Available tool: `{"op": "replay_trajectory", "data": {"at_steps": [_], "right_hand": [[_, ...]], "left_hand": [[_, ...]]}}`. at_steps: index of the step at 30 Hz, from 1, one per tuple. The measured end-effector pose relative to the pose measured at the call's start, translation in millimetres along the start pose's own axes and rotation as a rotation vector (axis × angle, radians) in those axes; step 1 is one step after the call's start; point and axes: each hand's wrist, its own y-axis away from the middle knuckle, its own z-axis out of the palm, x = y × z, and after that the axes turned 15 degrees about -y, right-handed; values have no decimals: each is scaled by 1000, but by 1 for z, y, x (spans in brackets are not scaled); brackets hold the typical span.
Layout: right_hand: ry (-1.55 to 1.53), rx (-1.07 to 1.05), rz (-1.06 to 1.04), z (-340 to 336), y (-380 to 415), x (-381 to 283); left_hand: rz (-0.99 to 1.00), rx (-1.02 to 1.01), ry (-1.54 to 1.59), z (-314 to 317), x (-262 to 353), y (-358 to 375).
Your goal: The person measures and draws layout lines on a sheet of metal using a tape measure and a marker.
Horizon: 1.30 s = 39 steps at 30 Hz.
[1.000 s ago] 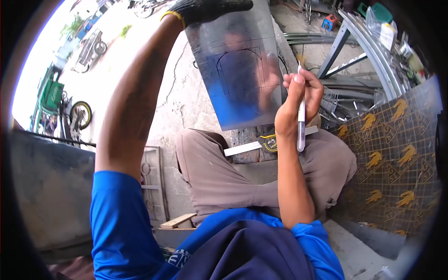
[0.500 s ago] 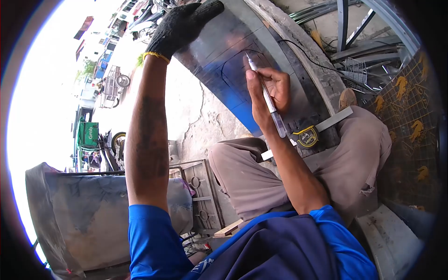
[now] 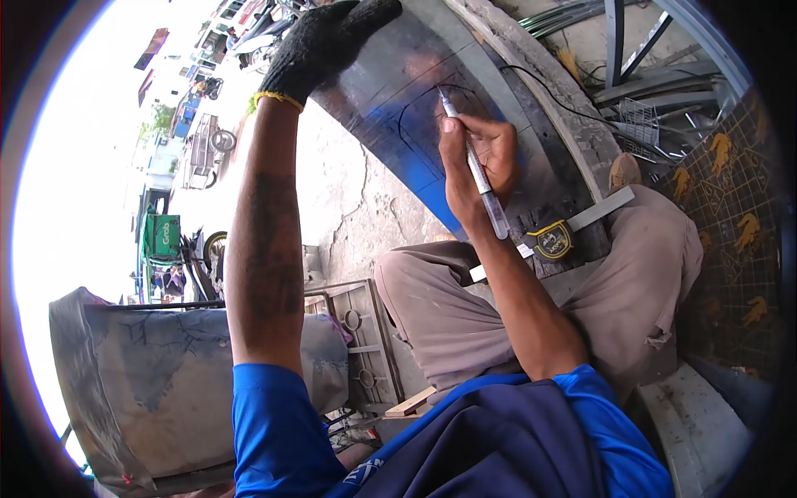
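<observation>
A shiny metal sheet (image 3: 365, 104) lies in front of me, marked with straight lines and a dark curved line. My right hand (image 3: 486, 153) is bare and closed around a slim white pen (image 3: 475, 162) with a clear cap on its back end. The pen's tip meets the sheet near the curve, as far as I can see. On the sheet's far left side rests my left hand (image 3: 320, 51) in a black knitted glove, fingers stretched out and partly cut off by the top of the view. Close to my right wrist is a yellow and black tape measure (image 3: 552, 241).
A flat metal strip (image 3: 602, 207) lies under the tape measure, between my knees. A black cable (image 3: 548, 95) crosses the concrete ledge (image 3: 506, 41) on the right. Metal bars and a wire basket (image 3: 638, 123) are beyond. At left stand a covered object (image 3: 158, 373) and a metal grille (image 3: 361, 332).
The view has shifted slightly. My right hand still grips the pen, its tip at nearly the same place by the curve. The gloved left hand stays put on the sheet.
</observation>
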Motion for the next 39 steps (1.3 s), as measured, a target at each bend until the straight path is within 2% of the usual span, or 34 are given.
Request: {"op": "replay_trajectory", "data": {"at_steps": [2, 4, 10, 39], "right_hand": [[8, -5, 8, -1, 1, 1], [28, -18, -9, -1, 1, 1], [70, -21, 17, -1, 1, -2], [61, -23, 39, -1, 0, -8]], "left_hand": [[-2, 11, 10, -1, 1, 2], [-41, -67, 90, -8, 6, 8], [-39, 5, 42, 1, 1, 1], [-20, 0, 66, 5, -3, -1]]}}
